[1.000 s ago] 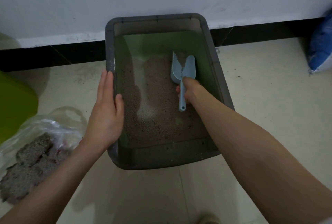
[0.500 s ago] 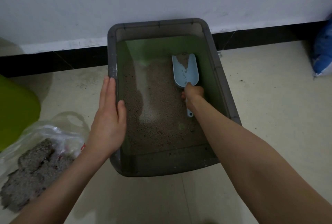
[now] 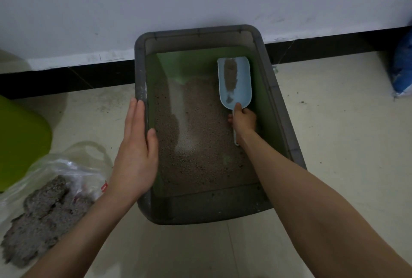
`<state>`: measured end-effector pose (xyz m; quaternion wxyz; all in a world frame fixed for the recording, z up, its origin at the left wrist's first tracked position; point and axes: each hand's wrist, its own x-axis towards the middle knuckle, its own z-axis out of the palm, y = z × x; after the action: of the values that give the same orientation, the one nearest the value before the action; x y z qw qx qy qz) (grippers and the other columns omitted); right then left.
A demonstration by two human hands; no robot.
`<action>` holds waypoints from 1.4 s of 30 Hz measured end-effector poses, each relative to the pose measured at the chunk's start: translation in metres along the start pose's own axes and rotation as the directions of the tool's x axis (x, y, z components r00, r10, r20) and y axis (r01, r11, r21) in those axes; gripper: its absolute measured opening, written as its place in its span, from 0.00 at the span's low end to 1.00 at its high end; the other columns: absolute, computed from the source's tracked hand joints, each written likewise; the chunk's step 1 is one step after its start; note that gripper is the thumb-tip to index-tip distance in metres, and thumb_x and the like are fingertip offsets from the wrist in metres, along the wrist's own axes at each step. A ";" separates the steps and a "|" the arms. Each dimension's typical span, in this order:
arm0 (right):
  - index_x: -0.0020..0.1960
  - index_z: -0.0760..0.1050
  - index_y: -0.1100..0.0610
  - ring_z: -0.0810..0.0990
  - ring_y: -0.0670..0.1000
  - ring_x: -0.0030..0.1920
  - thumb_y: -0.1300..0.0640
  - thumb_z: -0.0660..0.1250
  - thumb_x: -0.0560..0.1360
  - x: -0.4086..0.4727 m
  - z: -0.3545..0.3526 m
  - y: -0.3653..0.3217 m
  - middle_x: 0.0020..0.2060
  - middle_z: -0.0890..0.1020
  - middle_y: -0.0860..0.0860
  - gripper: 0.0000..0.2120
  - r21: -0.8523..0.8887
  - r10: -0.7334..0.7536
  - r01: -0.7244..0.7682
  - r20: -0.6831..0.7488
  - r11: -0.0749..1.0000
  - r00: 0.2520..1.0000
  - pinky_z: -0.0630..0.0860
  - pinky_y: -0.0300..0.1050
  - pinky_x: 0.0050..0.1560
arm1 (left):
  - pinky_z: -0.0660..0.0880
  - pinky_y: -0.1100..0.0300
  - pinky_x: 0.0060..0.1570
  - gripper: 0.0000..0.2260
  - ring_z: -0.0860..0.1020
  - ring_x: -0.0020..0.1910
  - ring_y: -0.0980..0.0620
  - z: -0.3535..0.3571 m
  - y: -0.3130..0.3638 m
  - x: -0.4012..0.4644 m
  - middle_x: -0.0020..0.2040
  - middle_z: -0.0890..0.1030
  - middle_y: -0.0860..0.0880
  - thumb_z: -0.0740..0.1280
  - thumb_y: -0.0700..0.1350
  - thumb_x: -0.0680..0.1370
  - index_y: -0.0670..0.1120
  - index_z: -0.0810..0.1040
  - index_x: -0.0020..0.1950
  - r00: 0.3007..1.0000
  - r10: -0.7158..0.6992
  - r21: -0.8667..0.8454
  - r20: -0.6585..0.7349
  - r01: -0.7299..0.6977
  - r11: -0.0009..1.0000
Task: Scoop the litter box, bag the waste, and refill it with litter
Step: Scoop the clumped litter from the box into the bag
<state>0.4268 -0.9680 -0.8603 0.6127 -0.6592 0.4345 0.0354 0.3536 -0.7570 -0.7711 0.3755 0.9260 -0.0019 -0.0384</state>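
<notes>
Both bare forearms reached forward from the near edge. The left hand [image 3: 136, 155] lay flat with straight fingers pointing far and the thumb apart, pressing on the left rim of the litter box [image 3: 140, 72]. The right hand [image 3: 242, 119] was curled around the handle of the scoop [image 3: 235, 83], thumb on top.

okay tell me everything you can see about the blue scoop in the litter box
The scoop is pale blue, looks like smooth plastic, with a broad solid bowl, squared at the far end, and a thin handle. It lies open side up inside the litter box, along its right side, bowl pointing toward the wall. A streak of grey-brown litter sits in the bowl. The right hand grips the handle just behind the bowl; the handle's end pokes out below the wrist.
</notes>
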 end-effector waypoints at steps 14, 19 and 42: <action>0.55 0.74 0.62 0.74 0.47 0.33 0.51 0.55 0.81 -0.061 0.004 -0.012 0.34 0.76 0.52 0.16 -0.119 -0.133 0.157 0.185 0.980 0.974 0.72 0.40 0.35 | 0.48 0.60 0.72 0.25 0.46 0.74 0.59 -0.002 -0.010 0.004 0.78 0.43 0.52 0.49 0.47 0.82 0.49 0.43 0.77 0.997 0.068 0.150 0.023 -0.071 0.986; 0.51 0.74 0.61 0.72 0.46 0.31 0.50 0.56 0.81 -0.108 -0.015 -0.037 0.33 0.74 0.51 0.15 -0.133 -0.241 0.281 0.257 0.950 0.936 0.70 0.37 0.31 | 0.53 0.51 0.74 0.25 0.48 0.76 0.52 -0.006 -0.007 0.006 0.78 0.43 0.51 0.49 0.49 0.82 0.49 0.42 0.77 0.998 0.022 0.200 0.053 -0.032 0.979; 0.41 0.75 0.61 0.69 0.47 0.24 0.50 0.58 0.79 -0.284 0.104 -0.016 0.29 0.76 0.52 0.17 -0.588 0.172 0.709 0.802 0.388 0.571 0.66 0.35 0.22 | 0.61 0.45 0.68 0.28 0.58 0.73 0.38 -0.147 -0.234 -0.157 0.73 0.61 0.35 0.63 0.42 0.77 0.37 0.57 0.74 0.819 -0.506 0.206 -0.269 0.562 0.801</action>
<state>0.3110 -0.7327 -0.7090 0.2872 -0.8581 -0.0894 0.4161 0.2016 -0.4814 -0.8179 0.2143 0.9305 0.2929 -0.0488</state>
